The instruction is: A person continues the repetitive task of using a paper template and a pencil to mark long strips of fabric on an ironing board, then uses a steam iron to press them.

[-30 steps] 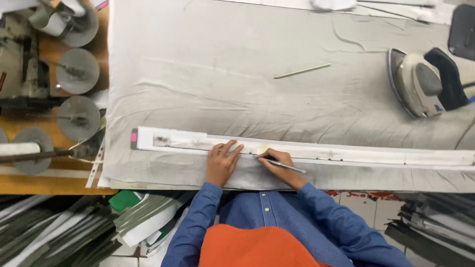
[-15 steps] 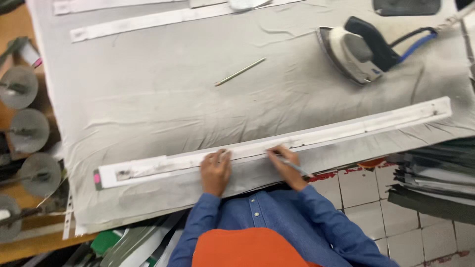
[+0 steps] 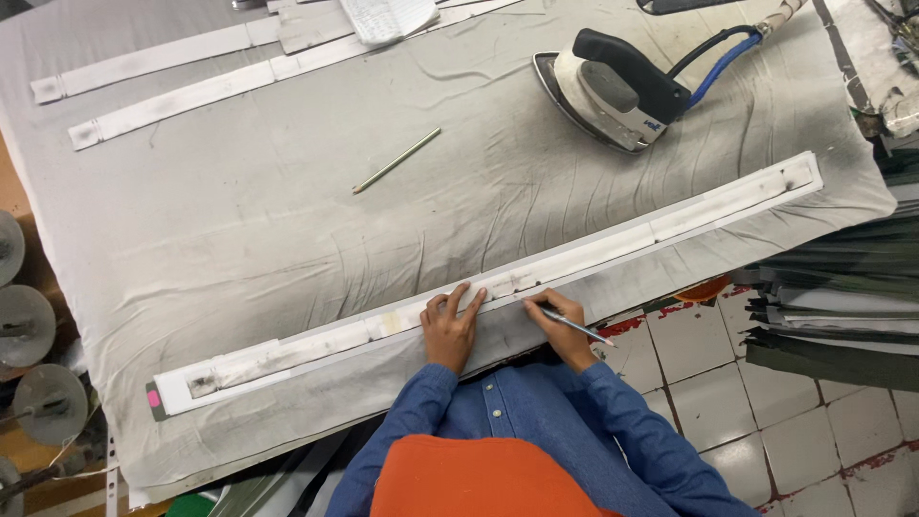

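A long white strip (image 3: 498,287) lies slantwise along the near edge of the grey cloth-covered table (image 3: 239,239). The left hand (image 3: 450,325) presses flat on it, fingers spread and holding nothing. Just beside it the right hand (image 3: 563,325) pinches a pencil (image 3: 574,325), tip at the strip's edge. Farther off lie a second pencil (image 3: 396,161) (loose on the cloth) and an iron (image 3: 613,91).
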